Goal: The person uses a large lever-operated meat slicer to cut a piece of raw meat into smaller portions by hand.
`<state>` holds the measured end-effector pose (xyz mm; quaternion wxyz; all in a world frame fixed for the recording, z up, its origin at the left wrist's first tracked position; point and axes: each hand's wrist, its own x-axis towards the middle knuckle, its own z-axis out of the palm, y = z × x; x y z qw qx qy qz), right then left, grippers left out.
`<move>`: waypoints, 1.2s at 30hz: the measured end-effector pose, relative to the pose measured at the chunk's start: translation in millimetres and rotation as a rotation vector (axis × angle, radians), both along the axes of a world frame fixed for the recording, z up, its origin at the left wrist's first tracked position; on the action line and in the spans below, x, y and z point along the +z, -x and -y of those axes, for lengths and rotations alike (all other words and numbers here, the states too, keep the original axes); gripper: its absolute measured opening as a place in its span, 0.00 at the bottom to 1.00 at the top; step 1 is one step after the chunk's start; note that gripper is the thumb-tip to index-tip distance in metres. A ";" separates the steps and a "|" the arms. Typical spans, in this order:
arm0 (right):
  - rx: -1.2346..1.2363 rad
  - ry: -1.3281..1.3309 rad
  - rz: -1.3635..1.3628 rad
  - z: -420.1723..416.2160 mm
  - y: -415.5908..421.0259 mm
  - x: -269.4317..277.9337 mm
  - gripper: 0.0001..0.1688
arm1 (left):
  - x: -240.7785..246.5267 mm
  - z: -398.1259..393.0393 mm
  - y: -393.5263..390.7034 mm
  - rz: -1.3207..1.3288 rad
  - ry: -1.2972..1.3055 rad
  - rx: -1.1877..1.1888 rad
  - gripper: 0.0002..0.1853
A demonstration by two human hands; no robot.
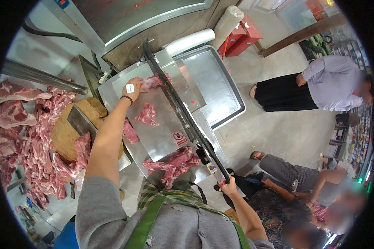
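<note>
My left hand (132,91), with a white printed label stuck on its back, grips the left end of a piece of raw meat (150,83) that lies under the long cutting arm on the steel table. My right hand (228,186) is closed around the handle at the near end of the cutter's long black and metal arm (187,124). A small cut of meat (147,115) lies on the steel plate, and another piece (130,132) rests at its left edge. A larger bony piece of meat (177,163) sits at the near edge, close to my apron.
A cleaver (82,122) lies on a round wooden chopping block (62,133) at the left, beside heaped raw meat (37,140). Beyond the cutter are a metal tray (241,107) and a plastic roll (190,42). Several people stand at the right, one (327,84) farther off.
</note>
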<state>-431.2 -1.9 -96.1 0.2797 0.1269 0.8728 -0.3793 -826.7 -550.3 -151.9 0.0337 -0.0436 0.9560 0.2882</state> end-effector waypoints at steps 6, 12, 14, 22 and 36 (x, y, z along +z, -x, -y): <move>-0.060 0.034 0.055 39.6 39.9 117.4 0.17 | -19.6 -8.2 -35.0 0.127 -0.446 0.195 0.12; -0.108 0.024 0.100 66.6 58.6 206.2 0.16 | -4.0 -13.7 -45.6 0.055 -0.472 0.116 0.12; -0.157 0.021 0.207 78.0 75.3 241.7 0.16 | -18.2 -6.3 -47.3 -0.128 -0.407 0.041 0.11; -0.213 0.067 0.193 116.8 117.3 354.8 0.07 | 23.9 -33.9 -16.0 0.114 -0.552 -0.148 0.13; -0.102 0.024 0.180 150.8 170.4 420.0 0.05 | -63.3 -4.3 47.4 0.070 -0.609 0.304 0.14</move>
